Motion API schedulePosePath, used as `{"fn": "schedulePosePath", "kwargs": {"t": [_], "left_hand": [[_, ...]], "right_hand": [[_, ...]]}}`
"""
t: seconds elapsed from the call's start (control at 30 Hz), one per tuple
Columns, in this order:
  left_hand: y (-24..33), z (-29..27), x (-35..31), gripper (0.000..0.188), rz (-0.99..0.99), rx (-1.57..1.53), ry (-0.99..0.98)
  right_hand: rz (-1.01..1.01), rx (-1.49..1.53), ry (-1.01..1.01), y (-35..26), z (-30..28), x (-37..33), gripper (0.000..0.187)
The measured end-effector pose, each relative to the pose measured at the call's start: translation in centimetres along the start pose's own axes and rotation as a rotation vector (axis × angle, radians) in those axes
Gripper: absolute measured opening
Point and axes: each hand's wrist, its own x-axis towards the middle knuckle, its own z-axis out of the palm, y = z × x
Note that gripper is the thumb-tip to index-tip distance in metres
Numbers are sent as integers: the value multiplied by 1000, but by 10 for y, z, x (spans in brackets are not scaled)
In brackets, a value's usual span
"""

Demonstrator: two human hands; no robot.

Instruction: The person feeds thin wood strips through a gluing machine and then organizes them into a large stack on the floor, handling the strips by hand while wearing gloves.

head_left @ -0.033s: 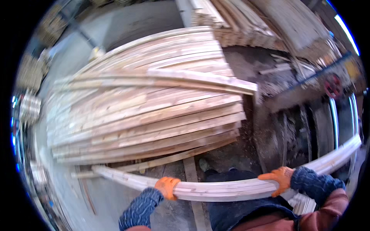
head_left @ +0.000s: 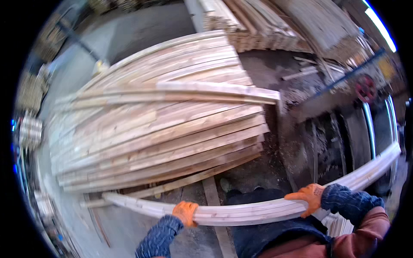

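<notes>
Both my hands wear orange gloves and grip a long bundle of pale wooden boards [head_left: 254,212] held level across my front. My left hand [head_left: 185,213] wraps round the bundle left of my body. Farther along to the right, my right hand [head_left: 308,199] clasps it with the thumb over the top face. The bundle's left end lies close to the low front edge of a big stack of boards [head_left: 185,124]. Two or so loose boards [head_left: 223,90] rest slantwise on top of that stack. The undersides of the held boards are hidden.
More lumber piles [head_left: 254,34] stand at the back right. To the right is a metal frame with a red wheel [head_left: 365,88], with scrap wood [head_left: 301,74] on the floor behind it. Further stacks [head_left: 31,131] line the far left. A timber strip [head_left: 217,215] lies on the floor by my feet.
The stack and surroundings have shifted slightly left and tilted a little in the view. Both hands keep their grip on the boards.
</notes>
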Motion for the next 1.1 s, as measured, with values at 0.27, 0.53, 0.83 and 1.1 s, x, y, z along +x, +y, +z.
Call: {"fn": "schedulePosePath", "kwargs": {"t": [0.27,0.53,0.83,1.1], "left_hand": [[51,16,6,85,-7,128,283],[94,-37,-93,80,-374,280,187],[124,-101,-156,63,-232,707,575],[338,-120,-60,58,-93,740,673]], "right_hand": [[-37,-134,286,38,61,-37,101],[-246,-125,535,14,55,-57,103],[-465,-201,931,36,83,-43,107],[-403,-185,1224,202,145,-146,116]]}}
